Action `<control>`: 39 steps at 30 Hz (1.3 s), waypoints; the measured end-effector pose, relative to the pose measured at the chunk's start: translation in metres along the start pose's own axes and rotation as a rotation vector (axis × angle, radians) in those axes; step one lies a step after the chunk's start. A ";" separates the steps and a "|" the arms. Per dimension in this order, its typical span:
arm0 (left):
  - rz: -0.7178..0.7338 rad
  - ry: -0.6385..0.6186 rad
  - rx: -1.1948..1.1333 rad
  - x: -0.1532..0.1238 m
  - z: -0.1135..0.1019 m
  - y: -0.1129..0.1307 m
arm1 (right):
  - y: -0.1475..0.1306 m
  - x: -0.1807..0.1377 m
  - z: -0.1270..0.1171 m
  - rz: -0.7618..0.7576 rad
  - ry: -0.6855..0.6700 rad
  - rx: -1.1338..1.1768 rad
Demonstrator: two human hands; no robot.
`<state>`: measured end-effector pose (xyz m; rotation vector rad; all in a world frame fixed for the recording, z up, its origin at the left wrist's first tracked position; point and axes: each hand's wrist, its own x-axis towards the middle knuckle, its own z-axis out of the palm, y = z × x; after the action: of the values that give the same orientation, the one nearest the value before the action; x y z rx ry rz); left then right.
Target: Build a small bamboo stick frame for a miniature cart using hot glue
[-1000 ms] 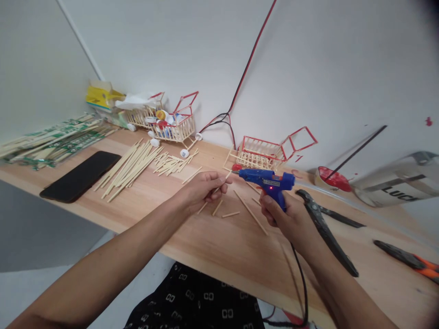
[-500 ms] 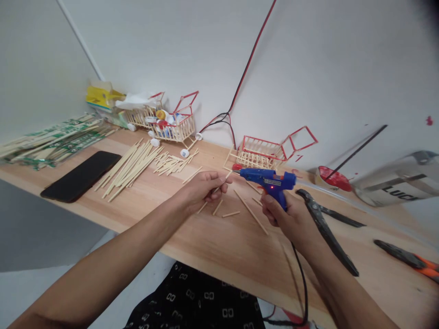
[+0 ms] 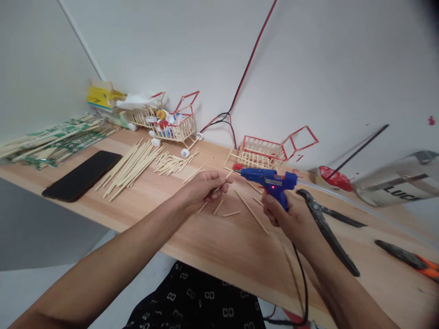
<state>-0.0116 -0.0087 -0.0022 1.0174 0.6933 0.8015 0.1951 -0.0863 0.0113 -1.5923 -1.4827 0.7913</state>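
My left hand (image 3: 202, 188) pinches a short wooden stick (image 3: 227, 175) whose tip points right and up. My right hand (image 3: 287, 215) grips a blue hot glue gun (image 3: 269, 181) with its red light on; the nozzle touches the tip of that stick. Both are held just above the wooden bench (image 3: 219, 237). A few loose short sticks (image 3: 230, 213) lie on the bench under and between my hands. Behind the gun stands a small stick cart with red-painted edges (image 3: 263, 153).
Long bamboo sticks (image 3: 132, 165) and a black phone (image 3: 82, 175) lie at left, with wrapped chopstick packs (image 3: 51, 141) beyond. Another stick cart filled with bottle caps (image 3: 171, 123) stands by the wall. Black pliers (image 3: 325, 228), a red paint lid (image 3: 332, 179) and an orange-handled tool (image 3: 408, 260) lie at right.
The glue gun has edged slightly left toward the stick tip; otherwise both hands hold nearly still.
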 end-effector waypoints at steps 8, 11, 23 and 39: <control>0.009 0.008 0.002 0.001 0.001 -0.001 | -0.003 -0.002 0.001 -0.011 0.008 -0.019; 0.017 -0.002 -0.011 0.001 -0.001 -0.003 | -0.003 -0.003 0.001 -0.019 0.016 -0.026; 0.005 0.014 -0.009 0.001 0.000 -0.002 | 0.000 -0.003 0.001 -0.004 0.008 -0.015; 0.003 0.010 0.001 0.001 0.000 -0.002 | 0.001 -0.001 -0.003 -0.043 -0.015 -0.124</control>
<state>-0.0102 -0.0089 -0.0044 1.0158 0.7012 0.8096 0.1983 -0.0880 0.0120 -1.6421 -1.5981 0.6998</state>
